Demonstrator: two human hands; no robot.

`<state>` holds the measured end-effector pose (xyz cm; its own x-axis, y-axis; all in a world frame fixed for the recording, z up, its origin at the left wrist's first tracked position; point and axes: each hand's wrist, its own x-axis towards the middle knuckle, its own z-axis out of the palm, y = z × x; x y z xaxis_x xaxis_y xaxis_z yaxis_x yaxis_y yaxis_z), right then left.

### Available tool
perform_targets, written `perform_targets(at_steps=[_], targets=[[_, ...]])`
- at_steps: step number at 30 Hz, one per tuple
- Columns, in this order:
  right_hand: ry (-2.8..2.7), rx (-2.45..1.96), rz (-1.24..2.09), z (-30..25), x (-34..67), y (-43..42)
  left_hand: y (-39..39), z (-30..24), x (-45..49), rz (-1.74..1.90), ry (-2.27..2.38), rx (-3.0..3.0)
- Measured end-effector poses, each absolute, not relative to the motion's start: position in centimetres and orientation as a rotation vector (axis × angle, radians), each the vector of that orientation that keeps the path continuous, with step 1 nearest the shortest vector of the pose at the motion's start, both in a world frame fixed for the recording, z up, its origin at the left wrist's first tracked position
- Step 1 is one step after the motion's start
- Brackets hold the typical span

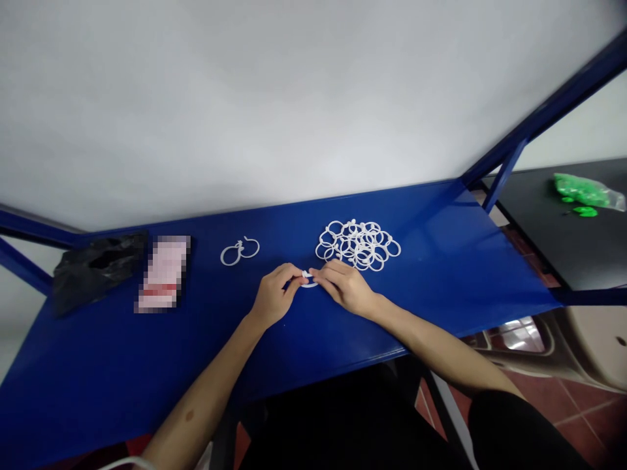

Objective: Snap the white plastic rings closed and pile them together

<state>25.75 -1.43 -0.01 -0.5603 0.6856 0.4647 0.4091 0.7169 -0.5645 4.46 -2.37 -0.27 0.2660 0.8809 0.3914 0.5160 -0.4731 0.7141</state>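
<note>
Between my two hands, just above the blue table [431, 287], is a white plastic ring [309, 285] with a small clasp at its top. My left hand [278, 294] pinches it from the left with thumb and forefinger. From the right, my right hand [345, 286] grips the same ring, its fingertips close to the clasp. The fingers partly cover the ring, so I cannot tell whether the clasp is fastened. Beyond my right hand lies a pile of white rings [362, 243]. Left of it, two more white rings [240, 252] rest together, the right one with a gap in its loop.
A crumpled black plastic bag [93, 271] and a blurred pink packet [164, 274] lie at the table's left. Blue metal frame bars [504, 173] rise at the right. Beyond them, a black table [553, 235] holds a clear bag of green pieces [585, 190]. A beige chair [592, 339] stands lower right.
</note>
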Motion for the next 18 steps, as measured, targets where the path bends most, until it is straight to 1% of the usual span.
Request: perform_targets(at_steps=[5, 11, 15, 18], targets=[[-2.361, -0.791, 0.415, 0.0, 26.0, -1.7, -2.4, -0.3, 4.3, 0.968, 1.224, 1.908], [-2.422, -0.825, 0.307, 0.3, 26.1, -1.5, -2.1, -0.2, 4.4, 0.880, 1.267, 1.927], [-2.317, -1.019, 0.228, 1.2, 26.6, 0.1, -1.6, 0.3, 3.8, 0.960, 1.337, 2.080], [-2.220, -1.281, 0.105, 1.9, 27.6, 2.4, -0.9, 0.3, 2.1, 1.057, 1.640, 2.267]])
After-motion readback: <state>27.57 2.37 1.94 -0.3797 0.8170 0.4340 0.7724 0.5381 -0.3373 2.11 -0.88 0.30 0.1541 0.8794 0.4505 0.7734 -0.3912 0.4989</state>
